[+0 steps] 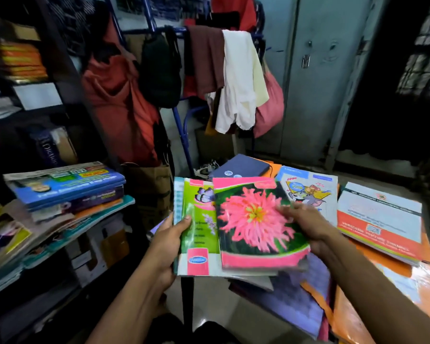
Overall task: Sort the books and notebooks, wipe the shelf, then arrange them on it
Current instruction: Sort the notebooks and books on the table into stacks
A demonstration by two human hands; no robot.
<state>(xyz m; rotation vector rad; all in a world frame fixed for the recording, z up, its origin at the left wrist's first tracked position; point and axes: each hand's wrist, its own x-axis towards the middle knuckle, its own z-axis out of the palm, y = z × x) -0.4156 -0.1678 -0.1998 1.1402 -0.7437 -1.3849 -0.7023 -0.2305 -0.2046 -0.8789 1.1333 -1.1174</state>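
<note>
My left hand grips the left edge of a green notebook with a butterfly cover, held over the floor. On top of it lies a notebook with a pink flower cover, and my right hand holds its right edge with the thumb on the cover. Further notebooks lie spread on the floor to the right: a cartoon-cover one, a white and orange booklet and a dark blue book. A dark metal shelf at the left carries a tilted stack of books.
A blue clothes rack draped with red, brown and white clothes stands behind the books. A grey metal cupboard is at the back right. Orange folders and purple covers lie on the floor at the lower right. Cardboard boxes sit beside the shelf.
</note>
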